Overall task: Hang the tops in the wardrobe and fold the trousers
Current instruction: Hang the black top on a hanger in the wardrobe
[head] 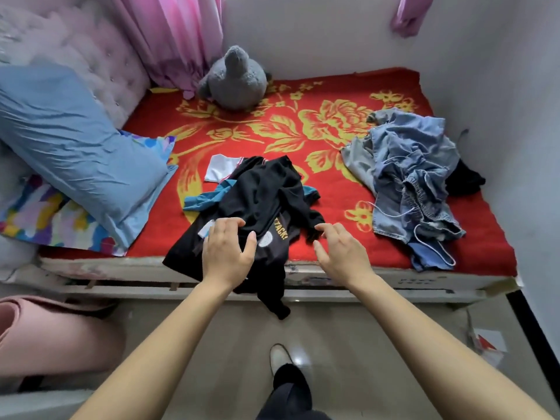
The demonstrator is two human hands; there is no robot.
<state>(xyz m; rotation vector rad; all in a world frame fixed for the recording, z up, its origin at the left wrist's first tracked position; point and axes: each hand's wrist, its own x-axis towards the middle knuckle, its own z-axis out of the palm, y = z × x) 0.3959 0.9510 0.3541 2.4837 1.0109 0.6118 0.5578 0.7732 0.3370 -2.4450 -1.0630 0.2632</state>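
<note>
Black top (263, 192) lies heaped at the near edge of the bed (330, 189), one end hanging over. Left hand (228, 253) rests on it, fingers spread; right hand (342, 253) is open just beside it. Denim trousers (415, 177) are piled at the right.

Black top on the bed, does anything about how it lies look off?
Yes. The black top lies crumpled on a teal garment, and its lower part spills over the bed's front edge, a sleeve dangling toward the floor.
</note>
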